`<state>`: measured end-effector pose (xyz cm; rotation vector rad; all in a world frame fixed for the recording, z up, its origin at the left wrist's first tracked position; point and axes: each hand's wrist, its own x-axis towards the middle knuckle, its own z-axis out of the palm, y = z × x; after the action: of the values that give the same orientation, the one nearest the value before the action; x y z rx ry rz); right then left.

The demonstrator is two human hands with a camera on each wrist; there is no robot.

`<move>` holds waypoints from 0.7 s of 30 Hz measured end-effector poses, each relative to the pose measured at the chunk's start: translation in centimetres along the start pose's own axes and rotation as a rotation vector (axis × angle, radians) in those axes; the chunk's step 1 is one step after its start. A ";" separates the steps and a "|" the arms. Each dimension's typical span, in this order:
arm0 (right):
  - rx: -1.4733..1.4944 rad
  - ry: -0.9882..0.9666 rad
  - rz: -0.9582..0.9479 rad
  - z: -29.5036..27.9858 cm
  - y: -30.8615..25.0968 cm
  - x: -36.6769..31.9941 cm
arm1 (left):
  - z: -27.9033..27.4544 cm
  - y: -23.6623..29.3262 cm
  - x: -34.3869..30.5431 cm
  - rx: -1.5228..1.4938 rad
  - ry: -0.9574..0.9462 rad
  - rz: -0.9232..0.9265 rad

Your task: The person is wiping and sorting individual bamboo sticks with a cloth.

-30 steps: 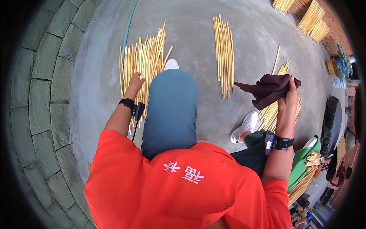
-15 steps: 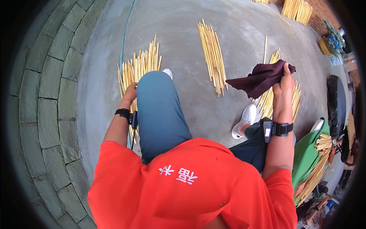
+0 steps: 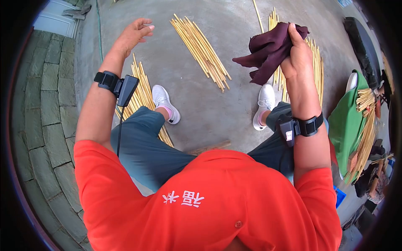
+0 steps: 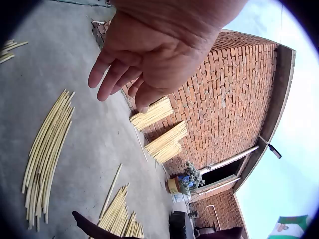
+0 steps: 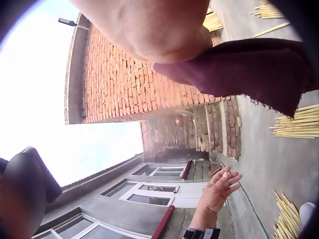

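Observation:
My left hand (image 3: 131, 37) is raised in front of me, past the far end of the left pile of sticks (image 3: 140, 85). Its fingers are loosely bent, and the left wrist view also shows the palm (image 4: 167, 55) with nothing in it. On the other side, my right hand (image 3: 300, 56) grips a dark purple cloth (image 3: 268, 52) between thumb and fingers. Loose ends of the cloth hang toward the middle, and a frayed edge shows in the right wrist view. Beneath and beyond the cloth lies the right pile of sticks (image 3: 316, 71). A middle pile (image 3: 201, 52) lies between the hands.
A green cloth (image 3: 345, 121) at the right has a bundle of sticks (image 3: 364, 121) beside it. Stone paving (image 3: 52, 100) runs along the left, near a thin hose (image 3: 99, 31). More sticks (image 4: 164, 142) lean against a brick wall (image 4: 224, 94).
My left hand has come up from the left pile and moved forward. The left knee has swung aside, showing both shoes. My right hand keeps its hold on the purple cloth.

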<state>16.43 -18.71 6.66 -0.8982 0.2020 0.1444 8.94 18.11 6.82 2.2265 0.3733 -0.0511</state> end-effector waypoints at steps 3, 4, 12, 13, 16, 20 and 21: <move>-0.003 0.035 0.036 -1.2 -0.5 0.1 | 9.5 -4.0 3.8 -0.051 -0.109 -0.164; -0.013 0.051 0.031 -1.5 -0.6 0.0 | 12.6 -5.6 4.4 -0.039 -0.116 -0.241; -0.018 0.009 0.102 -2.4 -0.9 -0.7 | 31.1 -17.3 4.3 0.486 -0.328 -0.089; -0.007 -0.015 0.123 -2.7 -0.9 -0.6 | 32.0 -17.2 4.3 0.567 -0.346 -0.007; -0.051 0.003 0.150 -3.0 -0.4 -0.6 | 33.7 -17.9 4.8 0.688 -0.346 0.082; -0.087 -0.061 0.200 -2.9 -0.3 -0.8 | 34.2 -19.0 4.7 0.716 -0.309 0.048; -0.088 -0.062 0.206 -2.8 -0.3 -0.9 | 34.3 -19.2 4.6 0.715 -0.310 0.042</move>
<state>15.32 -21.15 5.38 -0.9578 0.2314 0.3748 11.04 4.24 -30.19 2.8642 0.1424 -0.5798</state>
